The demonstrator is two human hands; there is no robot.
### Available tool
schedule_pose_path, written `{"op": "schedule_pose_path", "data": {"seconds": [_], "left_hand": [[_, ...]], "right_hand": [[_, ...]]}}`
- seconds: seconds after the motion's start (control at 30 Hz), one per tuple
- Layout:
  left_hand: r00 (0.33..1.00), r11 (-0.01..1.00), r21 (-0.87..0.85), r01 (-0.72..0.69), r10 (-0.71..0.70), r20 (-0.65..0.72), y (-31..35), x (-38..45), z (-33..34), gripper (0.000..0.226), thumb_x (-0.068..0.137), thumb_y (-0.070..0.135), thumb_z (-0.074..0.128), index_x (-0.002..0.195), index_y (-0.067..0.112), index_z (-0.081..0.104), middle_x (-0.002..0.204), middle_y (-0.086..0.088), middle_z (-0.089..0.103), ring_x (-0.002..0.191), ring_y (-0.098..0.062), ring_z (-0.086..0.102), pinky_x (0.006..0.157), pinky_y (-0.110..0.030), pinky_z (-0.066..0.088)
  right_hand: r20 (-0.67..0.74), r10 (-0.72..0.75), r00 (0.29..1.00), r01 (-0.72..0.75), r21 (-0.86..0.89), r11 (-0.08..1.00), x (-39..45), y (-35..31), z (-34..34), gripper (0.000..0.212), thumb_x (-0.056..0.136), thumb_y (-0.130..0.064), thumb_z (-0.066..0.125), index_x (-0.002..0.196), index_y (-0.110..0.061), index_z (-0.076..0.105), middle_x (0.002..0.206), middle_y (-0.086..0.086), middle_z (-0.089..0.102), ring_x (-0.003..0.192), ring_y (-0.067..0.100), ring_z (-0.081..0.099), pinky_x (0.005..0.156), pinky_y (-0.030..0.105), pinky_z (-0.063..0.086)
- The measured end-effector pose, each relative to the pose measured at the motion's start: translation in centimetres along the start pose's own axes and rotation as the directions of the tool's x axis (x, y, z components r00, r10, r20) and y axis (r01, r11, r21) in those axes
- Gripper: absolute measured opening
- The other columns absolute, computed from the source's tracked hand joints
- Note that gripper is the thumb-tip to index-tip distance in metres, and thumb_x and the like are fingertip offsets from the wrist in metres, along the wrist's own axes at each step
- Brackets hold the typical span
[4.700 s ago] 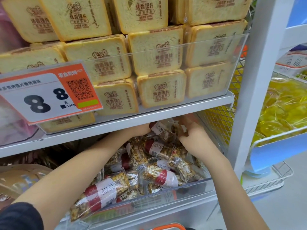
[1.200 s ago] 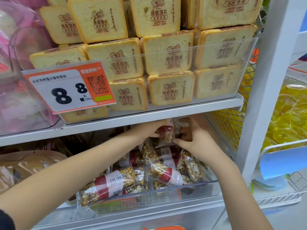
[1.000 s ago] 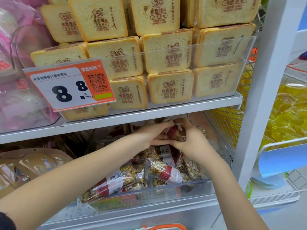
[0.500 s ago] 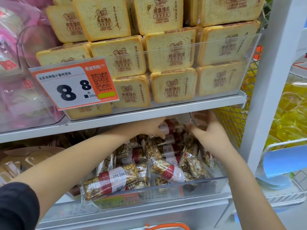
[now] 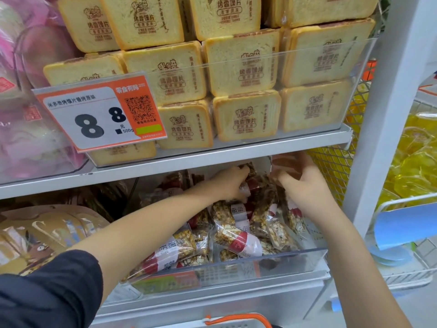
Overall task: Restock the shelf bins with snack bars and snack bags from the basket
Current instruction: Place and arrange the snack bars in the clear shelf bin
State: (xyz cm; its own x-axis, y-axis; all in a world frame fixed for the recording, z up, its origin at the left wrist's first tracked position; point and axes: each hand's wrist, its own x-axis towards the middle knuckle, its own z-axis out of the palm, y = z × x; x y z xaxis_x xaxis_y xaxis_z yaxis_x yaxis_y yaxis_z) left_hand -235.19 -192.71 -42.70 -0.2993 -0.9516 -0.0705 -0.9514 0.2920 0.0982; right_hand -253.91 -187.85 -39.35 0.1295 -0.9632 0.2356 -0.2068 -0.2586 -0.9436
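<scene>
Clear-wrapped snack bars (image 5: pixel 236 235) crowd the bin (image 5: pixel 307 259); left hand (image 5: pixel 230 183) grasps one, right hand (image 5: pixel 305 183) lies released behind—heaped bars could spill over its front.

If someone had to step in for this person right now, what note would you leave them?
Left hand: deep at the back of the clear bin on the lower shelf, its grip closed on a snack bar.
Right hand: beside it at the back right, fingers spread among the wrappers; whether it holds one I cannot tell.
Snack bars: heaped loosely in the bin, which already looks well filled.
Basket: only its orange handle shows at the bottom edge; its contents are hidden.
Left to do: settle this bar, then check the basket for more.
</scene>
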Motion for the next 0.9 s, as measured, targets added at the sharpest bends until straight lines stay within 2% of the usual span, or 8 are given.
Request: {"op": "schedule_pose_path", "data": {"seconds": [0.17, 0.27, 0.37, 0.47, 0.6, 0.7, 0.8, 0.9], "left_hand": [[0.999, 0.965, 0.257, 0.044, -0.041, -0.015, -1.0, -0.4, -0.6, 0.052, 0.076, 0.024, 0.075, 0.116, 0.011, 0.043, 0.089, -0.005, 0.055, 0.082, -0.024, 0.057, 0.056, -0.029, 0.034], [0.999, 0.995, 0.089, 0.035, -0.036, 0.018, -1.9, -0.8, -0.7, 0.047, 0.075, 0.032, 0.077, 0.106, 0.011, 0.049, 0.087, 0.000, 0.052, 0.081, -0.019, 0.054, 0.057, -0.030, 0.036], [0.995, 0.977, -0.208, 0.050, -0.032, 0.091, -2.7, -1.3, -2.0, 0.043, 0.080, 0.030, 0.074, 0.114, 0.010, 0.057, 0.113, -0.002, 0.059, 0.102, -0.020, 0.056, 0.084, -0.028, 0.045], [0.994, 0.933, -0.356, 0.051, -0.011, 0.112, -3.3, -2.9, -3.7, 0.034, 0.085, 0.011, 0.067, 0.117, 0.005, 0.057, 0.124, -0.008, 0.056, 0.114, -0.019, 0.053, 0.095, -0.026, 0.042], [0.957, 0.985, -0.156, -0.068, 0.109, 0.269, -3.0, -6.3, -5.0, 0.044, 0.085, 0.003, 0.062, 0.127, 0.014, 0.056, 0.129, 0.003, 0.052, 0.113, -0.003, 0.044, 0.099, -0.018, 0.034], [0.954, 0.992, -0.021, -0.124, 0.125, 0.271, -2.9, -7.4, -3.8, 0.049, 0.086, 0.008, 0.060, 0.131, 0.025, 0.052, 0.134, 0.007, 0.049, 0.123, -0.008, 0.041, 0.103, -0.025, 0.034], [0.978, 0.989, 0.067, -0.128, 0.115, 0.175, -3.2, -7.6, -2.9, 0.046, 0.085, 0.027, 0.067, 0.129, 0.029, 0.053, 0.127, 0.008, 0.052, 0.121, -0.011, 0.040, 0.103, -0.033, 0.036], [0.989, 0.987, 0.108, -0.117, 0.106, 0.104, -3.5, -7.9, -3.6, 0.047, 0.082, 0.041, 0.067, 0.125, 0.029, 0.053, 0.120, 0.008, 0.051, 0.112, -0.010, 0.041, 0.094, -0.034, 0.040]], "right_hand": [[0.039, -0.023, 0.999, 0.022, 0.017, 1.000, -0.4, 0.0, -0.3, 0.029, 0.087, -0.013, 0.060, 0.112, -0.026, 0.054, 0.102, -0.006, 0.066, 0.099, 0.008, 0.061, 0.093, 0.040, 0.051], [0.042, -0.030, 0.999, 0.029, 0.019, 0.999, -0.4, -0.1, -0.3, 0.024, 0.087, -0.011, 0.059, 0.107, -0.024, 0.055, 0.098, -0.006, 0.066, 0.096, 0.006, 0.061, 0.091, 0.035, 0.051], [0.054, -0.017, 0.998, 0.019, -0.033, 0.999, -0.2, 0.0, -0.2, 0.020, 0.088, -0.012, 0.059, 0.103, -0.024, 0.057, 0.092, -0.010, 0.065, 0.088, 0.006, 0.062, 0.082, 0.028, 0.051], [0.193, 0.088, 0.977, -0.017, -0.343, 0.939, -0.4, 0.8, 0.4, 0.024, 0.089, -0.024, 0.062, 0.110, -0.023, 0.052, 0.094, -0.009, 0.062, 0.079, 0.014, 0.061, 0.066, 0.025, 0.048], [0.261, 0.250, 0.932, -0.050, -0.592, 0.804, -0.5, 1.0, 2.2, 0.066, 0.078, -0.054, 0.066, 0.132, -0.027, 0.039, 0.122, 0.000, 0.060, 0.107, 0.022, 0.057, 0.082, 0.031, 0.050], [0.241, 0.358, 0.902, -0.067, -0.742, 0.667, -0.3, 0.7, 3.7, 0.091, 0.070, -0.067, 0.065, 0.141, -0.027, 0.024, 0.126, 0.003, 0.058, 0.113, 0.027, 0.057, 0.081, 0.034, 0.050], [0.242, 0.520, 0.819, -0.091, -0.840, 0.534, -0.4, 1.1, 5.0, 0.114, 0.070, -0.057, 0.072, 0.151, -0.027, -0.002, 0.135, 0.008, 0.051, 0.118, 0.029, 0.053, 0.090, 0.038, 0.050], [0.275, 0.587, 0.762, -0.222, -0.740, 0.635, 0.1, 0.5, 4.1, 0.107, 0.078, -0.028, 0.069, 0.151, -0.021, -0.009, 0.112, 0.008, 0.056, 0.093, 0.025, 0.058, 0.072, 0.032, 0.053]]}}
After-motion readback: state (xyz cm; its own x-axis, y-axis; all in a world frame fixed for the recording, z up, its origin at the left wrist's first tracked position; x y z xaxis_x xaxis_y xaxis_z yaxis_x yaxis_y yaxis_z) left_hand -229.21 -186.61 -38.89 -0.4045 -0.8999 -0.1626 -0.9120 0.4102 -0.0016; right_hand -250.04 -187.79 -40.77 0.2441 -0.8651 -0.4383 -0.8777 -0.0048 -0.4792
